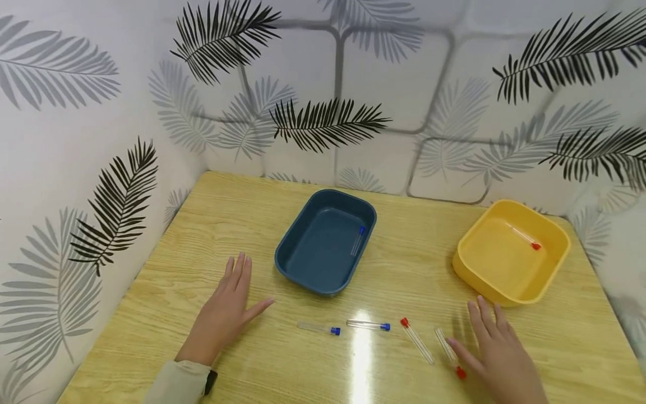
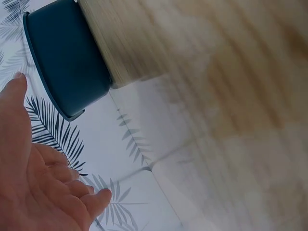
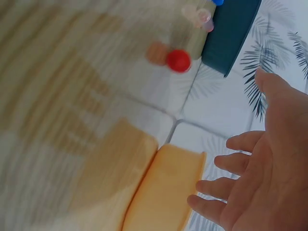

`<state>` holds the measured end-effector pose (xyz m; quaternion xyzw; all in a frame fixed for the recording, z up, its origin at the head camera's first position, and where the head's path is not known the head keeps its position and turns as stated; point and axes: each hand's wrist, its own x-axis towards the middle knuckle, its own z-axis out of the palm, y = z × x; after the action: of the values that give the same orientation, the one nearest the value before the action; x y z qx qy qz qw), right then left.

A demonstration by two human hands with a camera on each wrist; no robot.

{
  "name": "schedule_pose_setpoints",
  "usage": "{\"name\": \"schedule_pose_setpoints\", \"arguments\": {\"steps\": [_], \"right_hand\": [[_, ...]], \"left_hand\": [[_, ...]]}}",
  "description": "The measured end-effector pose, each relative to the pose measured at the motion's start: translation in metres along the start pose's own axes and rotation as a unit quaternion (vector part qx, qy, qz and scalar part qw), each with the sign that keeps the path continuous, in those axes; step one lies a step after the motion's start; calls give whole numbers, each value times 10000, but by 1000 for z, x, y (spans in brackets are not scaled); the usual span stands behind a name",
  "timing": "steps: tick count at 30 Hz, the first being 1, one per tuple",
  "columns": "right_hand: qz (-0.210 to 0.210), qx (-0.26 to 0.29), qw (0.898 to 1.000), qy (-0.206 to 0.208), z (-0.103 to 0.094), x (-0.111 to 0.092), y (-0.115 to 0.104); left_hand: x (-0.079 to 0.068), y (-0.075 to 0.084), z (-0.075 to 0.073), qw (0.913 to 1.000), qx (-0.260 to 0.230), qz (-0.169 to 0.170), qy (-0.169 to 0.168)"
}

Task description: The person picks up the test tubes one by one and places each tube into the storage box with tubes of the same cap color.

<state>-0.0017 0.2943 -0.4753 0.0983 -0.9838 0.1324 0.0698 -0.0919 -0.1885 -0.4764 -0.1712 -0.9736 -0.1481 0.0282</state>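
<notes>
My left hand (image 1: 222, 314) is held flat with fingers spread, left of the dark blue tray (image 1: 323, 286), holding nothing. On the right, my right hand (image 1: 497, 353) is spread in front of the yellow tray (image 1: 497, 297), its thumb overlapping a red-capped tube (image 1: 446, 345) in the head view. Beside that tube lies another red-capped tube (image 1: 418, 341). Two blue-capped tubes lie end to end farther left, one tube (image 1: 319, 328) nearer my left hand and the other tube (image 1: 368, 324) nearer the middle. Both palms show bare in the wrist views.
Inside the blue tray rests a blue-capped tube (image 1: 358, 241); a red-capped tube (image 1: 525, 237) lies in the yellow tray. The wooden table (image 1: 242, 213) meets a leaf-patterned wall (image 1: 303, 67) behind and at the left. A dark band (image 1: 211, 382) circles the left wrist.
</notes>
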Motion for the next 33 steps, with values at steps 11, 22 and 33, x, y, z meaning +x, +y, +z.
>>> {"name": "schedule_pose_setpoints", "arguments": {"steps": [11, 22, 33], "right_hand": [[-455, -8, 9990, -31, 11, 25, -42], [-1117, -113, 9937, 16, 35, 54, -90], [-1475, -219, 9888, -60, 50, 75, -131]], "left_hand": [[19, 10, 4, 9971, 258, 667, 262], [35, 16, 10, 9956, 435, 795, 220], [42, 26, 16, 9984, 204, 524, 71]]}}
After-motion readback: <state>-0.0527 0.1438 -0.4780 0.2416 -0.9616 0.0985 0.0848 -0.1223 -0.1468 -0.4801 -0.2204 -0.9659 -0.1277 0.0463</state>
